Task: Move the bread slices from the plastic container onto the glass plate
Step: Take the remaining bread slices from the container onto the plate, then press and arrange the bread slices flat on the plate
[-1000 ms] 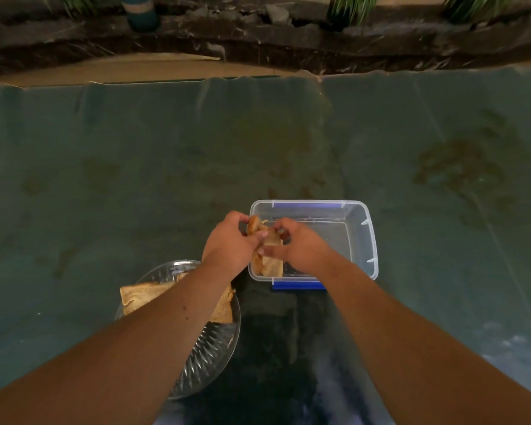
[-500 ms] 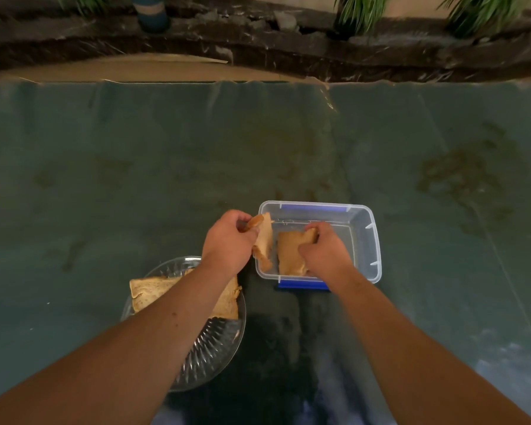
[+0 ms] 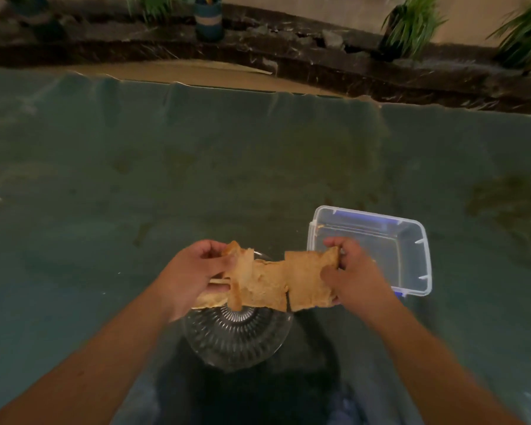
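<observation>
My left hand (image 3: 193, 271) pinches one bread slice (image 3: 242, 277) by its top edge, hanging edge-on over the glass plate (image 3: 236, 342). My right hand (image 3: 353, 274) grips a second bread slice (image 3: 310, 280) by its right side, held flat above the plate's right rim. More bread (image 3: 267, 280) lies on the plate beneath them, mostly hidden. The clear plastic container (image 3: 411, 250) stands to the right of the plate, and no bread shows inside it.
Everything rests on a dark green cloth (image 3: 135, 185). Beyond its far edge runs a strip of tan floor, then a dark stone ledge (image 3: 319, 62) with potted plants (image 3: 411, 23) and a blue pot (image 3: 209, 16).
Both hands lifted a slice each out of the container and carried them left, over the plate. The camera view has shifted, so plate and container sit further right in the frame.
</observation>
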